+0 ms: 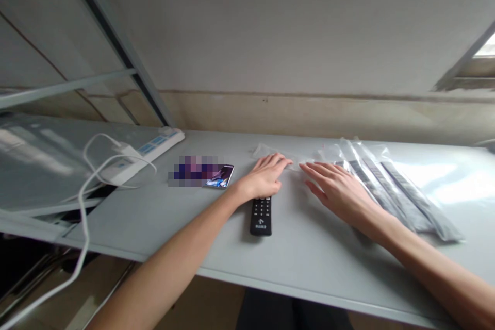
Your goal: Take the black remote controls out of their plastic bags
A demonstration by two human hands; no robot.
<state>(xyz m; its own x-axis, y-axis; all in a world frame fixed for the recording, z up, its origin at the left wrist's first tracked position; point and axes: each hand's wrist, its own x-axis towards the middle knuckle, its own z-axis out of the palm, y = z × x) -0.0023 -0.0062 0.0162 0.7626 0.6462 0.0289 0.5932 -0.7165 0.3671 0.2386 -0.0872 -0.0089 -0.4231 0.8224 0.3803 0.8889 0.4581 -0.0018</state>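
Note:
A black remote control (261, 215) lies lengthwise on the grey table (309, 252); its far end is hidden under my left hand (264, 178). That hand lies flat on it with fingers stretched toward a clear plastic bag (270, 152) near the wall. My right hand (337, 189) rests open beside it, palm down, fingers extended and pressing on thin clear plastic. Just right of that hand lies a pile of bagged remotes (402, 191) in clear sleeves.
A card or phone (218, 175) lies left of my left hand. A white power strip (149, 152) with a white cable (83, 216) sits at the far left, the cable hanging off the table's edge. A wall runs behind the table.

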